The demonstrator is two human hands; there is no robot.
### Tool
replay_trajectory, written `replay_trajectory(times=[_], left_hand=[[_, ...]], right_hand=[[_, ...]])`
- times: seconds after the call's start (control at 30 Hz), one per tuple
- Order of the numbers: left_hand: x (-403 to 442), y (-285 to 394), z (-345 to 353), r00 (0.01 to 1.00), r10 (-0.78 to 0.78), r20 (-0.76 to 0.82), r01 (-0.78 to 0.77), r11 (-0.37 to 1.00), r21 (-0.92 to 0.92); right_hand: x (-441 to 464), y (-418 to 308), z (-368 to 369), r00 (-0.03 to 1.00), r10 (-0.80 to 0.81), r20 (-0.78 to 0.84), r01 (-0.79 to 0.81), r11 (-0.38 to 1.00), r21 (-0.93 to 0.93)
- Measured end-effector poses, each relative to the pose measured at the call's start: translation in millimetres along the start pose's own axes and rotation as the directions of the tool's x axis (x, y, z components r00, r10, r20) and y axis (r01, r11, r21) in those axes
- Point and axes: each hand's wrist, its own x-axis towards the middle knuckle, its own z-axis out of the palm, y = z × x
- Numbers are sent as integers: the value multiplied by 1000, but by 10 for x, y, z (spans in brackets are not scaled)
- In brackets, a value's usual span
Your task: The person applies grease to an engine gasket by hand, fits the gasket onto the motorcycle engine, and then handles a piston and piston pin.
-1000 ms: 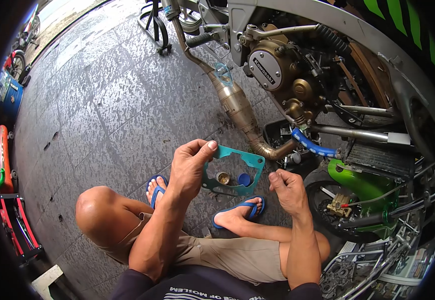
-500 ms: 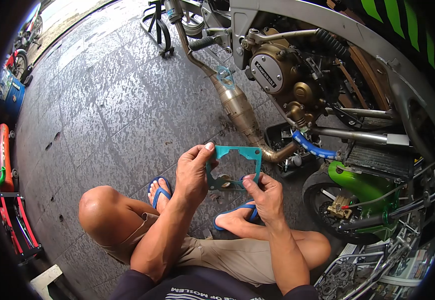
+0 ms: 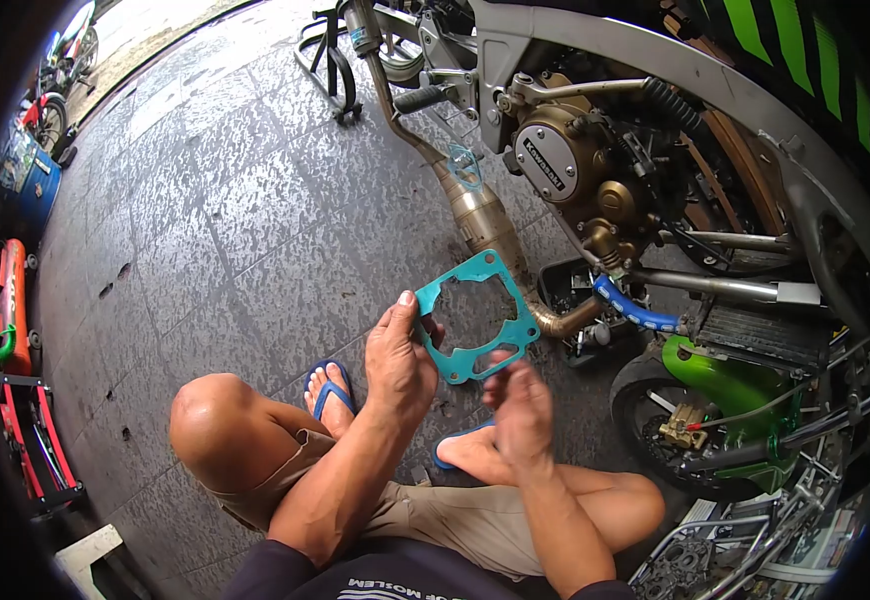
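A flat teal gasket (image 3: pixel 465 358) with a large central opening is held up in the middle of the view. My left hand (image 3: pixel 400 350) pinches its left edge between thumb and fingers. Just below the gasket's lower right side is my right hand (image 3: pixel 523 405), blurred by motion; its fingertips are close to the lower edge, and whether they touch it cannot be made out. Behind the gasket runs the motorcycle's metal exhaust pipe (image 3: pixel 480 215).
The engine (image 3: pixel 550 165) and frame fill the upper right, with a blue hose (image 3: pixel 635 308) below. A green fender (image 3: pixel 710 385) and wheel are at right. A black tray (image 3: pixel 565 285) lies beneath the engine. A red jack (image 3: pixel 17 300) is far left.
The gasket was held level by both hands and is now tilted, with its right side turned toward the exhaust. My right hand has let go of its lower right corner. The view has shifted slightly.
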Motion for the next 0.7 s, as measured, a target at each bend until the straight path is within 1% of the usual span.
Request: replay_trajectory(times=[0.03,0.07,0.13,0.17,0.2,0.27,0.37,0.4,0.47,0.5,0.57,0.6,0.67,0.7], left_hand=[[-4,-40,-11,999,-16,-52,14,999,-43],[-32,-57,-1,998,-17,-52,15,999,-43],[-130,-43,49,996,-93,14,94,992,-85],[-214,10,109,992,-126,28,128,989,-76],[-211,-15,94,991,-127,35,130,989,-71],[-195,-57,86,998,-60,-19,59,998,-25],[-245,-20,137,999,-27,21,26,1000,9],[-214,-43,88,999,-28,23,28,1000,7],[-140,-85,-25,998,35,53,-35,999,2],[-109,-114,-69,998,35,54,-35,999,0],[-79,-117,-56,994,100,42,-102,994,34],[-61,-124,-72,994,101,43,-103,994,31],[-31,-118,-99,993,119,25,-121,989,90],[-24,-119,-112,993,119,27,-121,989,89]], right_hand=[[-24,49,112,1000,-1,0,1,1000,1],[-49,82,248,1000,30,7,-30,999,40],[-49,169,406,998,61,13,-62,995,81],[-22,222,449,997,69,-31,-65,991,121],[14,266,478,994,76,-74,-64,985,159],[91,335,465,994,39,-102,-21,985,172],[149,252,523,956,65,-285,-18,986,166],[163,207,529,956,62,-286,-15,986,164],[183,131,504,955,75,-287,-39,991,131],[200,94,508,955,73,-286,-38,991,129],[241,25,505,978,-47,-204,80,985,156],[262,-2,463,978,-50,-202,82,985,153],[322,-48,352,996,-27,-80,39,989,144],[360,-65,326,996,-37,-78,49,987,155]])
